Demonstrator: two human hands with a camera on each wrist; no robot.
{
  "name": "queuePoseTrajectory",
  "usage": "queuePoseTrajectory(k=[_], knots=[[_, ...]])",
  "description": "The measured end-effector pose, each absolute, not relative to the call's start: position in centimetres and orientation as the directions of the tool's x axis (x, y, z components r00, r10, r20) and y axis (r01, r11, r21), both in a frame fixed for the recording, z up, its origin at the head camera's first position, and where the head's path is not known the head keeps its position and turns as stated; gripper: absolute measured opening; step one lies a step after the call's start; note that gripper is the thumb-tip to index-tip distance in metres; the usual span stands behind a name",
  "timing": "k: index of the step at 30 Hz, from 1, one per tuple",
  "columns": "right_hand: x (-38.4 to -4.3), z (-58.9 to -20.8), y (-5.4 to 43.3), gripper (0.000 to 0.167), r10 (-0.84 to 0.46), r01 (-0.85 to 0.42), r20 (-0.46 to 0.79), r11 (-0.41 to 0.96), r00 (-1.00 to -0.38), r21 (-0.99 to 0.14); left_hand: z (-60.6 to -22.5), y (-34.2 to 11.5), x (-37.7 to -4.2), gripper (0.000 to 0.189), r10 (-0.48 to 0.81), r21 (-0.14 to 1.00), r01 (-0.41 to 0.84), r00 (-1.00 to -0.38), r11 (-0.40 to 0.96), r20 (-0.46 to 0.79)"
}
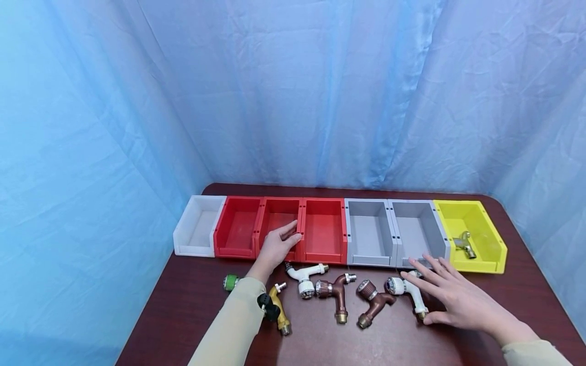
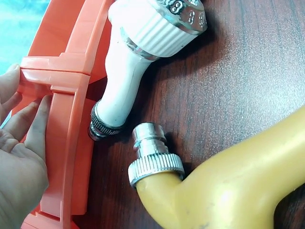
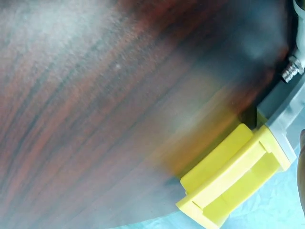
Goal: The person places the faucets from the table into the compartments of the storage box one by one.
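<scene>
Flanking brn taps point(image 1: 340, 295): hands point(image 1: 450, 297) (L point(image 1: 274, 246) @ bin point(image 1: 280, 207))

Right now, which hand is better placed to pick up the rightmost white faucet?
Probably the right hand: its spread fingers are at that white faucet, while the left hand is at the red bins.

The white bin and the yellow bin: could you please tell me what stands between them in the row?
Three red bins and two gray bins, as the head view shows.

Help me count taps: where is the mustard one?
In the head view, the mustard tap lies left of centre on the table, between the left sleeve and the nearest brown tap.
</scene>
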State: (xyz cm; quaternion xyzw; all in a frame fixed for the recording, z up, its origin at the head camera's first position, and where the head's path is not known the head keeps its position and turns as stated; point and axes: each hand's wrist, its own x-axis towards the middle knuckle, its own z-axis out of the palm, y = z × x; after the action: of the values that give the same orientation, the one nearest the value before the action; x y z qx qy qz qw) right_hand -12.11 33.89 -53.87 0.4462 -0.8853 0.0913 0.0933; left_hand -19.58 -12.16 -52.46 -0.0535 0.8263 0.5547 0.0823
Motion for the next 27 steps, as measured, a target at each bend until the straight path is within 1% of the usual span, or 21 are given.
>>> queuePoseTrajectory(k=[11,15,22,27], knots=[[-11.6,-55.5,33.7,0.093,-0.805,-0.834,0.233,0.549,-0.545,-0.052,-52.5,-12.2,-19.6,0.054,0.006,0.906,-0.171,-0.982,0.388,-0.188],[-11.5,-55.9,33.7,0.093,-0.813,-0.844,0.250,0.535,-0.526,-0.038,-52.6,-12.3,-19.6,0.054,0.007,0.904,-0.164,-0.983,0.395,-0.181],[-11.2,-56.2,33.5,0.094,-0.810,-0.848,0.271,0.528,-0.519,-0.045,-52.6,-12.3,-19.6,0.054,0.006,0.905,-0.163,-0.984,0.393,-0.180],[-11.0,-56.1,33.5,0.092,-0.816,-0.849,0.256,0.526,-0.518,-0.040,-52.6,-12.3,-19.6,0.054,0.005,0.906,-0.164,-0.984,0.389,-0.180]])
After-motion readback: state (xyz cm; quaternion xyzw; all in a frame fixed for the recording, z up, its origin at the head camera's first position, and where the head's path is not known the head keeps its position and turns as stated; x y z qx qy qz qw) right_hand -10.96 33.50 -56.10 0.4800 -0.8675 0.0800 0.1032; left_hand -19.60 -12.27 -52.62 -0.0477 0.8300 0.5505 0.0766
